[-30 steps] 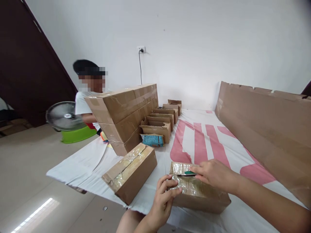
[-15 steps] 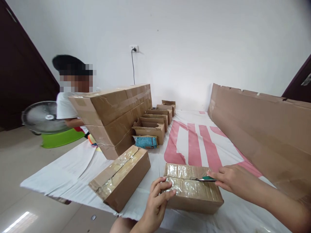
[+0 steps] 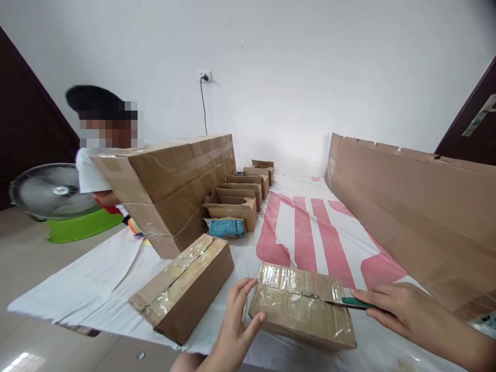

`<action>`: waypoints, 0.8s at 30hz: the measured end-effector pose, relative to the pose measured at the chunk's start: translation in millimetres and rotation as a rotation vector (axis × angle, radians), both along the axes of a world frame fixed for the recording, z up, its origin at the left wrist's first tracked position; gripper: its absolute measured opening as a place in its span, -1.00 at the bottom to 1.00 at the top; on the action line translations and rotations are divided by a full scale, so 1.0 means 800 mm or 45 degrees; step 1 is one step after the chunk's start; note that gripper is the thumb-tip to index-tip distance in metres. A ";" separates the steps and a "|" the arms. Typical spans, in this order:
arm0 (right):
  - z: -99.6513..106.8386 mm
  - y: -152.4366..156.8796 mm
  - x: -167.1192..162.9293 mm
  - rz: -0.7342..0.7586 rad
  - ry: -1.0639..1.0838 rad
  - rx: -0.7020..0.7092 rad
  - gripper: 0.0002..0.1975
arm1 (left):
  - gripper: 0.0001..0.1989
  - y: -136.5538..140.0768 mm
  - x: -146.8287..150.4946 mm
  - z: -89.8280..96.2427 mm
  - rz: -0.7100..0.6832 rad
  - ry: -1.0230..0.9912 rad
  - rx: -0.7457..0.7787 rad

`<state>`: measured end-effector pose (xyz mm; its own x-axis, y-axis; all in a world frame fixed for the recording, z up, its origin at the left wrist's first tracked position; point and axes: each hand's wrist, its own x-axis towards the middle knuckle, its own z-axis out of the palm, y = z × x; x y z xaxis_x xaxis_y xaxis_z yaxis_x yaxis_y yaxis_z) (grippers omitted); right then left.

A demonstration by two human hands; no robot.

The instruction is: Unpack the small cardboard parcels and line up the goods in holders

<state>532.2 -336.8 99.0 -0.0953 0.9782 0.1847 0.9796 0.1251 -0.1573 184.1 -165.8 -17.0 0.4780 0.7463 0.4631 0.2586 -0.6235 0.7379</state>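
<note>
A taped cardboard box (image 3: 302, 315) lies at the table's near edge, with a slit along its top seam. My right hand (image 3: 403, 307) is closed around a green-handled utility knife (image 3: 355, 301), whose blade lies at the right end of that seam. At the box's left end is my left hand (image 3: 238, 320), fingers and thumb spread apart, the fingertips at its edge. To the left rests a second cardboard box (image 3: 201, 289), set at an angle, its top seam also slit through shiny tape.
Stacked closed boxes (image 3: 166, 181) form a wall at the left. Beside them stand several open boxes (image 3: 236, 206) and a blue packet (image 3: 226, 228). A tall cardboard panel (image 3: 411, 212) borders the right. Behind the stack are a person in a dark cap (image 3: 95, 165) and a fan (image 3: 58, 191).
The knife has moved right along the seam in my right hand. My left hand has opened and slid off the box's top to its left edge. The view has shifted slightly.
</note>
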 end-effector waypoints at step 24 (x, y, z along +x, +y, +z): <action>0.018 0.010 -0.008 -0.089 0.374 -0.114 -0.58 | -0.54 0.008 0.012 0.020 -0.098 -0.253 -0.443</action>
